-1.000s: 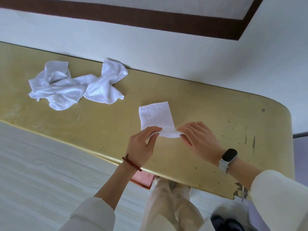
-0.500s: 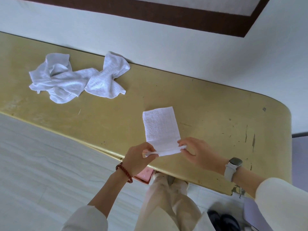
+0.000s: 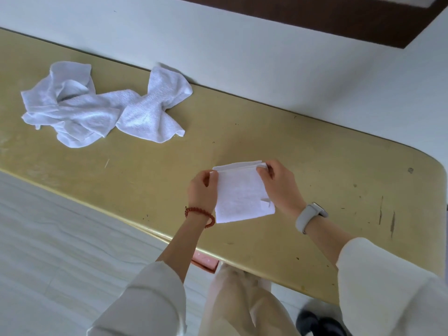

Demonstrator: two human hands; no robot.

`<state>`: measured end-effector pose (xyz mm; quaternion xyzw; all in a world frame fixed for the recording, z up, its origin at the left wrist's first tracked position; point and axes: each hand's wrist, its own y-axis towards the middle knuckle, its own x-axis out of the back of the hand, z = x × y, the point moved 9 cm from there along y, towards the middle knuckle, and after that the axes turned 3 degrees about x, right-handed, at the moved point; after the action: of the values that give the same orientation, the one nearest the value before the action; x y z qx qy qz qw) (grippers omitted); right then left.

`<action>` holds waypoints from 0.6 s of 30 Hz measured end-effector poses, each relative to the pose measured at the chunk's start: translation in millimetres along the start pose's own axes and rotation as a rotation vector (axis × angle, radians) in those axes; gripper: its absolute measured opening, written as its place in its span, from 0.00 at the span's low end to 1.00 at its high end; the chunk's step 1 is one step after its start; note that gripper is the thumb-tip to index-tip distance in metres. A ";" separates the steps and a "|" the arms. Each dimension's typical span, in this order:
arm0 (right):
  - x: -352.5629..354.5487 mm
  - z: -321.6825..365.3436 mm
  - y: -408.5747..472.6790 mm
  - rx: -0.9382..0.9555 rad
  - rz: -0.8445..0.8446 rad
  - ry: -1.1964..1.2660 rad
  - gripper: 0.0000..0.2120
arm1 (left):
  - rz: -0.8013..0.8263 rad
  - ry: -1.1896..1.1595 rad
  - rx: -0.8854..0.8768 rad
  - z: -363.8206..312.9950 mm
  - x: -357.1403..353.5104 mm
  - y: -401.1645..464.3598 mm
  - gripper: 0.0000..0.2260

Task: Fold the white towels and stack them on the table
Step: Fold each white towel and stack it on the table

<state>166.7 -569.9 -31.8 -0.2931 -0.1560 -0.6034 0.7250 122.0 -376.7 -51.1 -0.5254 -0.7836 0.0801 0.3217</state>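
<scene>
A small white towel [image 3: 241, 194], folded into a compact rectangle, lies on the yellow table [image 3: 327, 180] near its front edge. My left hand [image 3: 202, 189] pinches the towel's far left corner. My right hand [image 3: 278, 184] pinches the far right corner, where the top layer meets the far edge. A heap of crumpled white towels [image 3: 101, 110] lies unfolded at the table's far left.
A white wall [image 3: 242, 57] runs along the table's far side. The table's rounded right end is scuffed. A pink box [image 3: 206, 263] sits under the table by my legs. Pale floor lies to the left.
Both hands have carried the towel's near edge up and away over the rest, so the towel is now folded in half and shorter. The crumpled towels have not moved.
</scene>
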 end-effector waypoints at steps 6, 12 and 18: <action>-15.0 -8.2 16.6 -0.041 -0.044 -0.133 0.08 | -0.125 0.187 -0.087 2.5 -1.3 12.5 0.09; -17.8 -8.4 19.2 -0.076 -0.112 -0.243 0.07 | -0.142 0.350 -0.035 3.2 -2.2 21.1 0.09; -21.3 -7.8 22.8 -0.149 -0.135 -0.319 0.09 | -0.151 0.545 0.008 -0.9 -4.2 22.7 0.10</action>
<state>183.0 -555.7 -55.6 -0.4268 -0.2431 -0.6065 0.6252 141.0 -370.7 -62.7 -0.4664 -0.7048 -0.0855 0.5277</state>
